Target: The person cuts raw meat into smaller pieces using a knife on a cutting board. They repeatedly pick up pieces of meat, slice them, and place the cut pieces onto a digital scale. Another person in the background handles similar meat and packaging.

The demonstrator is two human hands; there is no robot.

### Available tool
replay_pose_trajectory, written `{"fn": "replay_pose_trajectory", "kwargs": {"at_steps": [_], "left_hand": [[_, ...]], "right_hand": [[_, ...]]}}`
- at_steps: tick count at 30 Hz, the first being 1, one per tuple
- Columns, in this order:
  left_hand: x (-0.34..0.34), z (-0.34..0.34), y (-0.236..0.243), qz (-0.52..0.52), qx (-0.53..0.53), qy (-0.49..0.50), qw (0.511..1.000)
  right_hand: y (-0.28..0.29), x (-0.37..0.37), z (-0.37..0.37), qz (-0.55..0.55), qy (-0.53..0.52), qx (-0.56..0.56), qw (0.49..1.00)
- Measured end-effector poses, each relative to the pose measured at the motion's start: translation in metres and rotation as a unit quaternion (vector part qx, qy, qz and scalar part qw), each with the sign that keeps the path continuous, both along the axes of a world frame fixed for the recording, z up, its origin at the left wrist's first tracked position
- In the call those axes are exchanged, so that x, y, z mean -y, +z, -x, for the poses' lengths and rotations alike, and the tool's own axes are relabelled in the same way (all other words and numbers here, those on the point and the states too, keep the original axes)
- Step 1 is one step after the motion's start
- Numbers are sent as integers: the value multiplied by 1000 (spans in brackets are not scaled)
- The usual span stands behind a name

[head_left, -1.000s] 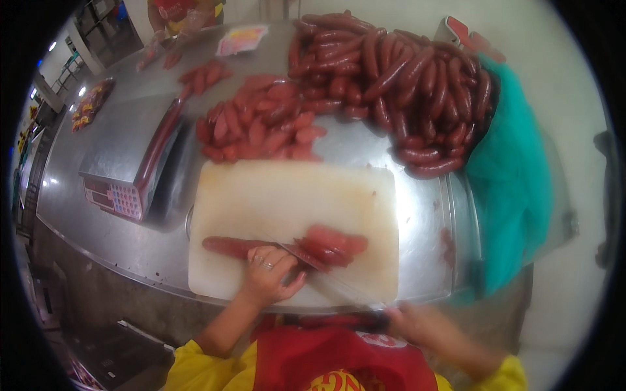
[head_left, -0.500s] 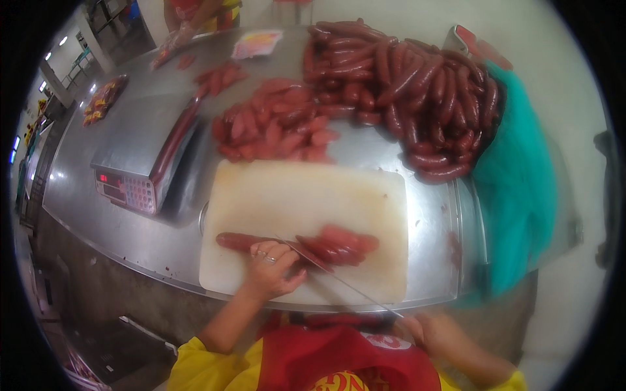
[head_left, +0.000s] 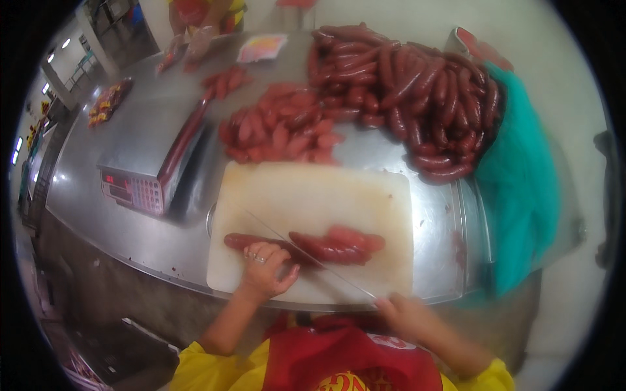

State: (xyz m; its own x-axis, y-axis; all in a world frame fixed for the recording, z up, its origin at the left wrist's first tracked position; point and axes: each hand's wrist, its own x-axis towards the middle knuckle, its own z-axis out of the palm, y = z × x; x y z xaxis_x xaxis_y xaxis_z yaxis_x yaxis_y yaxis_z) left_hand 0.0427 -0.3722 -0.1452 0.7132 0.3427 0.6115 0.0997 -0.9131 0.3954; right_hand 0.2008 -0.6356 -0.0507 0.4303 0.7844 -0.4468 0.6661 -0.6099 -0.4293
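Note:
A dark red sausage (head_left: 235,241) lies on the pale cutting board (head_left: 306,195), pinned by the curled fingers of my left hand (head_left: 266,268), which wears a ring. My right hand (head_left: 399,310) grips the handle end of a long thin knife (head_left: 336,272) at the board's near edge. Its blade slants up and left across the board, passing the sausage's cut end just right of my left fingers. Several cut sausage pieces (head_left: 342,245) lie together to the right of the blade. The knife's handle is mostly hidden in my hand.
Beyond the board lies a heap of cut pieces (head_left: 277,127); whole sausages (head_left: 417,78) are piled at the far right beside green fabric (head_left: 525,182). A scale (head_left: 134,186) with a long sausage (head_left: 182,143) along it stands left. Another person (head_left: 195,16) works at the far edge.
My right hand and the knife have moved up and left, so the blade reaches farther across the board. My left hand stays on the sausage. The whole view has shifted slightly.

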Motion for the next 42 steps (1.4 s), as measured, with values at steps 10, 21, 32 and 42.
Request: {"fn": "replay_pose_trajectory", "kwargs": {"at_steps": [10,21,32,42], "left_hand": [[-1,0,-7,30,-35,-12,999],[-13,21,-4,34,-4,20,999],[-14,22,-3,40,-14,13,999],[-27,31,-4,39,-12,51,998]], "right_hand": [[-38,-37,8,-78,40,38,995],[24,6,9,87,-32,-23,995],[-60,-114,25,-142,61,1,988],[32,9,13,73,14,6,997]]}}
